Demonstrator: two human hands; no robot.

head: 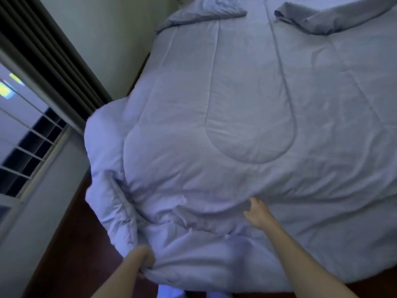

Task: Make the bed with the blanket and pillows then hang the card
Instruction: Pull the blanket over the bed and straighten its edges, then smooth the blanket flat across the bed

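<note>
**Ana:** While the blanket (247,117) sits this far across the bed, the trouble spot is right at the left hand (142,258). That hand is closed on the near corner, fabric bunched in the fist, and everything just beyond the grip is crumpled and hanging off the mattress edge.

**Ben:** So a hard tug from there could drag the whole spread sideways?

**Ana:** That's my read. Pull toward the floor (71,244) and the far folds, well away from the grip, could slide further off line. The top end is already turned back on itself in two flaps.

**Ben:** And the right hand (256,214)?

**Ana:** Fingers spread, resting flat on the cover, holding nothing. It sits up and to the right of the gripped corner, pressing into a ridge of wrinkles. If it lifts as the corner moves, nothing pins the middle.

**Ben:** How does the cover look?

**Ana:** Pale, quilted, puffy, with a stitched U-shaped seam beyond the flat hand. Smooth in the centre, heavily creased near both hands. Soft and thick, I'd judge, so it will bunch rather than snap flat.

**Ben:** Surroundings?

**Ana:** Left of the grip, dark floor, then a wall and a window (28,134) with a curtain (53,59). No pillows or card in view.
</note>
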